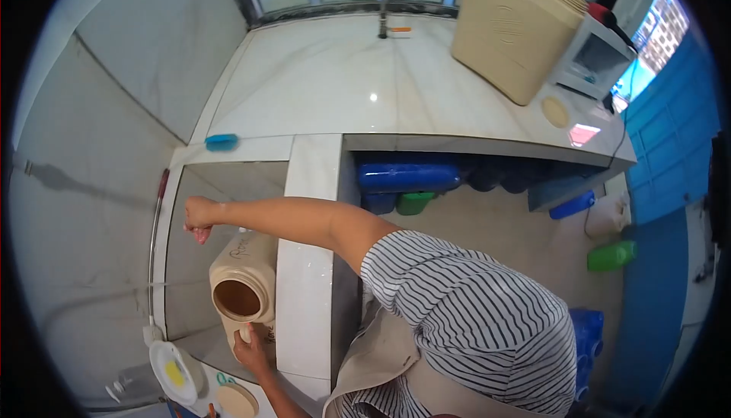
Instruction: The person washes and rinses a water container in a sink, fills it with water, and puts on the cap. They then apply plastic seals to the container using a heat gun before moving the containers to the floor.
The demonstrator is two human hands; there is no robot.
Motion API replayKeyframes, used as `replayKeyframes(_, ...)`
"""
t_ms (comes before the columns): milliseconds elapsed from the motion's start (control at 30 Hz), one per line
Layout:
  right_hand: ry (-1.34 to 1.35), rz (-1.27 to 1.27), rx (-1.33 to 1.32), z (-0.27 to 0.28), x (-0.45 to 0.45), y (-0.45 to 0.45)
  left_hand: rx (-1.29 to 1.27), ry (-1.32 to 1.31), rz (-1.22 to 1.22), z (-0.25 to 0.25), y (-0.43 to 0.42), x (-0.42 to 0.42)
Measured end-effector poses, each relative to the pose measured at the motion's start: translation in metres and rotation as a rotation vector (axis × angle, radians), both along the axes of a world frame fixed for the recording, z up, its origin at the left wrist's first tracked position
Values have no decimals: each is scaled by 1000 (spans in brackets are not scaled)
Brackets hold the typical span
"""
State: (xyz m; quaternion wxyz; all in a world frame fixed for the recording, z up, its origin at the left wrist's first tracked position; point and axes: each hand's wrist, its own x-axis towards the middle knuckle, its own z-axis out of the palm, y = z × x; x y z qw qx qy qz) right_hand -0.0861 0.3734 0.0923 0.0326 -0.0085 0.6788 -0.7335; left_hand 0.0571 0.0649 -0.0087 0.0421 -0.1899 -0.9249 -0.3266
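A beige jerrycan with dark handwriting lies in the tiled basin, its wide round mouth uncovered and facing me. My left hand is wrapped around the can's handle just below the mouth. Beyond the can's far end, my right hand is held out over the basin with its fingers curled closed. Something pinkish shows under those fingers, but I cannot tell whether it is an object or the fingertips.
A blue brush lies on the basin's ledge. A larger beige jerrycan stands on the white counter, near a tap. Beside the basin are a white bowl with something yellow and a round beige lid. Blue containers sit under the counter.
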Motion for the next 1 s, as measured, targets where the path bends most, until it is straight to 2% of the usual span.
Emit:
replayKeyframes(33, -89, -8, 2, -19, -44, 13, -10, -20, 14, -23, 7, -54)
replayKeyframes(133, -235, 48, -57, -29, -60, 11, -116, 71, 34, -20, 15, -63)
replayKeyframes(167, -124, 136, -33, -58, -77, 12, -116, 70, 57, -21, 18, -64)
replayKeyframes(200, -7, 254, -25, -48, -74, -1, -127, 72, 108, -17, 14, -68)
replayKeyframes(233, -27, 215, 290, -37, -74, -11, -207, 53, 181, -17, 13, -71)
replayKeyframes(267, 101, 231, 335, -41, -82, -22, -134, 59, 232, -19, 11, -74)
replayKeyframes(333, -37, 114, 202, -6, -60, -58, -89, 51, 308, -18, -2, -81)
replayKeyframes(400, -123, 201, 57, 17, -51, -104, 6, -54, 437, 3, -6, -82)
replayKeyframes(433, -93, 252, 54, 21, -56, -129, 94, -150, 432, 21, -9, -80)
replayKeyframes(467, -95, 292, 102, 27, -68, -156, 117, -134, 490, 27, -13, -83)
replayKeyframes(500, -95, 305, 169, 50, -62, -172, 172, -180, 531, 34, -13, -76)
replayKeyframes(567, -176, 263, 144, 54, -88, -211, 231, -230, 616, 14, -19, -89)
replayKeyframes(600, -72, 293, 347, 37, -127, -226, 264, -238, 643, 16, -19, -90)
replayKeyframes(667, 162, 402, 592, -15, -195, -244, 279, -291, 704, 13, -30, -96)
replayKeyframes(700, 162, 409, 642, -5, -186, -239, 283, -349, 728, 11, -37, -100)
replayKeyframes(733, 163, 416, 693, 10, -174, -235, 301, -382, 712, 33, -42, -82)
replayKeyframes(800, 45, 387, 728, 54, -132, -238, 460, -497, 732, 32, -52, -83)
replayKeyframes(867, -189, 262, 606, 72, -94, -242, 454, -482, 760, 32, -51, -77)
replayKeyframes(933, 52, 608, 833, 50, -66, -278, 323, -391, 655, 38, -56, -69)
replayKeyframes(967, 146, 847, 827, 49, -40, -302, 278, -369, 611, 33, -61, -69)
replayKeyframes(1000, 264, 955, 798, 30, -18, -327, 281, -379, 612, 17, -60, -71)
